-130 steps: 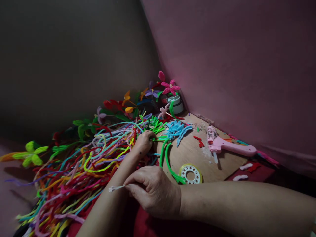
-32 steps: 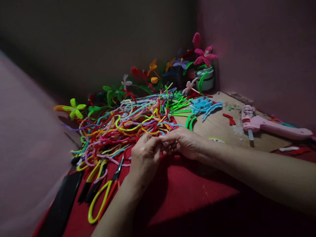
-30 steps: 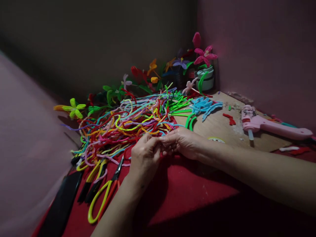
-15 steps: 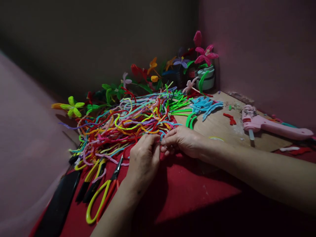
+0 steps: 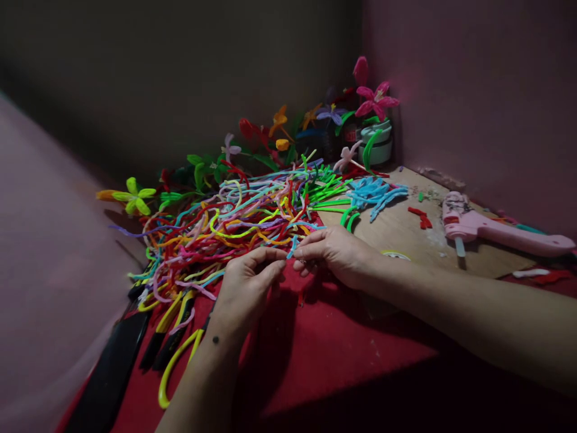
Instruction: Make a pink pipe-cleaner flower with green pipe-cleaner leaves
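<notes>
A short blue fuzzy stem piece [image 5: 293,245] stands between my two hands, over the red cloth. My right hand [image 5: 331,251] pinches it from the right, thumb and forefinger pressed together. From the left, my left hand [image 5: 252,282] reaches in with thumb and forefinger close together near the piece's lower end; whether the tips touch it is hard to tell. Just beyond both hands lies a big tangle of colourful fuzzy stems [image 5: 229,222]. Cut light-blue pieces [image 5: 376,193] lie in a bunch on the board at the right.
A pink glue gun [image 5: 505,231] rests on the wooden board [image 5: 406,234]. Yellow-handled scissors [image 5: 169,373] lie partly under my left forearm, beside black-and-yellow pliers [image 5: 169,337]. Fuzzy flowers [image 5: 374,101] line the back, and green stems [image 5: 327,183] lie near the board.
My left hand has moved left and a little down, away from my right hand, uncovering more of the blue piece. Its forearm now covers more of the scissors. My right hand has barely shifted.
</notes>
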Tool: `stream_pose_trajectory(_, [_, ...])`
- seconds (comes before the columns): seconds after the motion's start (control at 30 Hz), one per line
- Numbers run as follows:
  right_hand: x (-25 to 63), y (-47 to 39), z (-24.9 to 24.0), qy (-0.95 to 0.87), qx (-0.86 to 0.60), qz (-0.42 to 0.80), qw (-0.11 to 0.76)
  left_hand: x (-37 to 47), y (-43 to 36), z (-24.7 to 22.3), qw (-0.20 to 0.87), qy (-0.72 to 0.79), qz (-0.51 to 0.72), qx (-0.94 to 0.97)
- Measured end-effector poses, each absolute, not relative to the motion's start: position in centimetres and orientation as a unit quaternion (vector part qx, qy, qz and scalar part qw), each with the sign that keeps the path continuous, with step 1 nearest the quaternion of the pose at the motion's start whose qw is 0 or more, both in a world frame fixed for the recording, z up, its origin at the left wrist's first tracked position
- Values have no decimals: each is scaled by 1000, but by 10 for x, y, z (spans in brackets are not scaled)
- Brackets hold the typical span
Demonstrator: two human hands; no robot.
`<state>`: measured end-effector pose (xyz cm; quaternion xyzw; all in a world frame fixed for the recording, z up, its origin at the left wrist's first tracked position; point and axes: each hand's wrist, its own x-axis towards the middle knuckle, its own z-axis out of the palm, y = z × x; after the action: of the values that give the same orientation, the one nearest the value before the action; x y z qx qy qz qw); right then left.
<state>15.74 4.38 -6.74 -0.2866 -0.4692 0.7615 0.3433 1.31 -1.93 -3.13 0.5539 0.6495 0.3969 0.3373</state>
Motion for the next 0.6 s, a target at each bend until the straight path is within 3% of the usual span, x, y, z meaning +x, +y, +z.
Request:
stream_pose_trajectory(0.37, [156, 42, -70, -473, -275, 770, 330, 20, -18, -35, 314, 638, 389, 585])
stream_pose_trajectory(0.6, [157, 40, -69, -471, -262, 780, 317, 17, -17, -34, 411, 608, 377, 565])
